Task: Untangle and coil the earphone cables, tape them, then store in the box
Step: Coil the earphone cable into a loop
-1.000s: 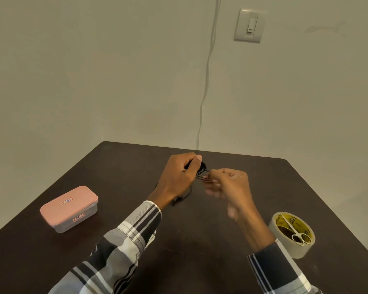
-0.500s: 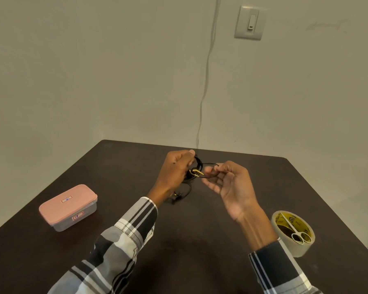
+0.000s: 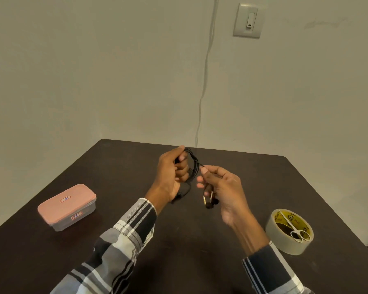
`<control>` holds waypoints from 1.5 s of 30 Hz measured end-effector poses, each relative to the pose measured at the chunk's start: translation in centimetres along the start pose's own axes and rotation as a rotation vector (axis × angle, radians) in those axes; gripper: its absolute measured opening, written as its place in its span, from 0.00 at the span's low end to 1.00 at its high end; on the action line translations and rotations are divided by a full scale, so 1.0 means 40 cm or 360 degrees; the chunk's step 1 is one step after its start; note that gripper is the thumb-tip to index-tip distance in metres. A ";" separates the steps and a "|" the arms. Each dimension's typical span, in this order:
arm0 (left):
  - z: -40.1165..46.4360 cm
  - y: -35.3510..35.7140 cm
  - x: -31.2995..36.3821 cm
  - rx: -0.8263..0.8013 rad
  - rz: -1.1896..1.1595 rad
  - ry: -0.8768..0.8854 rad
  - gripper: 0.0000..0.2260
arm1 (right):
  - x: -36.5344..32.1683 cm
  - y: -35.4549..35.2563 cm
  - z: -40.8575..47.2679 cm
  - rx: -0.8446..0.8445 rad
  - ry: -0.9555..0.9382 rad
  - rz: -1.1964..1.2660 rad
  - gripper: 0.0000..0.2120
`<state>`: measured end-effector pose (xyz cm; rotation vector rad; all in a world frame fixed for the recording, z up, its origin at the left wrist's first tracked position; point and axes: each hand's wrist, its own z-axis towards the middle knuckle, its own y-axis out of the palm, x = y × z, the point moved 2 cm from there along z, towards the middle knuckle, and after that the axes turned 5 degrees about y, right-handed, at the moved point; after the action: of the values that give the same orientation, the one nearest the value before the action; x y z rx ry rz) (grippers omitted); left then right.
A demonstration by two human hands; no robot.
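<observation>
Above a dark desk (image 3: 119, 209), a person's two hands are working a black earphone cable (image 3: 194, 164) in mid-air. The left hand (image 3: 170, 177) is gripping a bundle of cable loops, its thumb pressing on top of the coil and its fingers curling beneath it, while a loose strand is hanging below the palm toward the desk. Just beside it, the right hand (image 3: 223, 187) is pinching one strand between thumb and forefinger close to the coil, with the remaining fingers curling inward. Two dark earbuds (image 3: 209, 203) with gold-coloured stems are dangling under the right hand, just below its curled fingers. Both forearms are showing plaid sleeves (image 3: 123, 240) in black, grey and white. Well apart to the outer side of the left hand, a clear plastic box (image 3: 67, 206) with a closed pink lid is sitting on the desk. Near the right wrist, on its outer side, a roll of tape (image 3: 285, 240) is lying flat, and a small pair of scissors (image 3: 291, 227) is resting across its top. Beyond both hands, a thin pale wire (image 3: 204, 81) is running down the wall, and a wall switch (image 3: 248, 20) is mounted higher up, farther to the right.
</observation>
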<state>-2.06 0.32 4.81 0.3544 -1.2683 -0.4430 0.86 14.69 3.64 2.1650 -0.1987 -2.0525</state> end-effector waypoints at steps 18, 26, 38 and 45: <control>-0.032 0.047 -0.009 0.0109 -0.0285 0.0006 0.19 | 0.009 0.009 -0.010 -0.0052 -0.0259 0.0165 0.07; -0.042 0.045 -0.013 0.0149 0.0149 0.0191 0.17 | 0.000 0.006 0.003 -0.0063 -0.0164 0.0277 0.08; -0.063 0.024 -0.015 -0.0112 0.0294 0.0155 0.14 | -0.027 -0.012 -0.005 -0.0081 -0.0320 0.0064 0.14; -0.064 0.020 -0.024 0.0010 0.0439 0.0229 0.07 | -0.031 -0.009 -0.010 -0.0125 -0.0317 0.0054 0.14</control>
<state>0.28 1.54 3.72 0.2079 -1.1578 -0.1752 1.20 15.30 4.82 1.8992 -0.1726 -2.2161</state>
